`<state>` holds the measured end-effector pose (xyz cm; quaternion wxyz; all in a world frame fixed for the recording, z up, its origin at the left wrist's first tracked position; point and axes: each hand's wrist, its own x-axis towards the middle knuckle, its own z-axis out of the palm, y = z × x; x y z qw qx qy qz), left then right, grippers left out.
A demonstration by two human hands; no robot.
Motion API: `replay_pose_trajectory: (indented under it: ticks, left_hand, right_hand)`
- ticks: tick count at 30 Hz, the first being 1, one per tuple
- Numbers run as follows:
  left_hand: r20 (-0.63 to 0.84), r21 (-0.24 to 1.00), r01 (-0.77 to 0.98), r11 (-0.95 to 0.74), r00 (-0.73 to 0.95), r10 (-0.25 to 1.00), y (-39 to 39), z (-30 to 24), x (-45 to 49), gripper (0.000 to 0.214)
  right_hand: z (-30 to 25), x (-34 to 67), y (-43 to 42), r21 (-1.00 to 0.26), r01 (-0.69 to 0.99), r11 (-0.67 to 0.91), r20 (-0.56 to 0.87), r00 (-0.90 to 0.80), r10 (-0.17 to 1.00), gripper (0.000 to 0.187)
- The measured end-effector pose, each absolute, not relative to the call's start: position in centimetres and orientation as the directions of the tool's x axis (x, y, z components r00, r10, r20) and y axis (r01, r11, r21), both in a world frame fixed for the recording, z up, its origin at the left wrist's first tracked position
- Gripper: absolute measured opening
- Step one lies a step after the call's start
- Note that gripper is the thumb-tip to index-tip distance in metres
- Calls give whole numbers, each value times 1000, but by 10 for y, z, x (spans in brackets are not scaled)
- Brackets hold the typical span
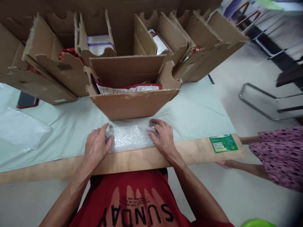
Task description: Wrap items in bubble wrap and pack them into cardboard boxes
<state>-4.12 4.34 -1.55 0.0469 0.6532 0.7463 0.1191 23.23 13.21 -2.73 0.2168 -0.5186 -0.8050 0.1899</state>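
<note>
A bubble-wrapped bundle [131, 138] lies on the pale green cloth [199, 113] near the table's front wooden edge [142, 160]. My left hand [96, 146] grips its left end, fingers curled around it. My right hand [163, 137] presses on its right end, fingers bent over the wrap. What the wrap holds is hidden. Just behind the bundle stands an open cardboard box [132, 101] with a red and white packet [129, 88] inside.
Several more open cardboard boxes [49, 72] crowd the back of the table. A plastic bag [21, 129] lies at the left, a green card [223, 143] at the table's right end. Another person in a patterned sleeve [279, 154] stands at the right, near a metal chair frame [267, 104].
</note>
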Motion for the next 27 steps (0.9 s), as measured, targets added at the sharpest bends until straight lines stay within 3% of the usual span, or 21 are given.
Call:
replay_pose_trajectory:
  ticks: [4,7,8,11,14,16,19,23,27]
  left_hand:
    - [57,362,927,97,-126,990,41,-14,-40,46]
    - [60,460,885,71,-111,992,37,-7,-45,47]
    - [83,460,887,50,-98,992,37,-5,-46,47]
    - [188,339,940,-49,-17,982,48,-1,-41,39]
    - [270,220,962,-165,103,957,65,-2,-25,34]
    - [342,219,950,-222,139,930,67,-5,-13,34]
    - [433,326,890,-319,160,887,46,-7,-4,33]
    - [372,479,728,-491,339,864,-2,-5,-8,45]
    - [309,423,740,-523,425,851,-26,-4,-4,46]
  right_hand:
    - [-16,242,113,-785,588,196,59,-244,968,15]
    - [-7,253,89,-878,477,40,-85,-238,967,16]
    - [-4,256,80,-894,448,1,-131,-265,955,24]
    - [-1,257,51,-909,412,-63,-226,-359,905,62]
    - [-4,254,28,-898,436,-60,-241,-373,896,73]
    - [-8,253,19,-891,451,-47,-220,-340,914,71]
    - [-9,255,15,-905,412,-108,-249,-307,919,57]
    - [-6,254,15,-904,257,-340,-410,-306,859,32]
    - [-5,250,9,-856,65,-513,-514,-227,827,33]
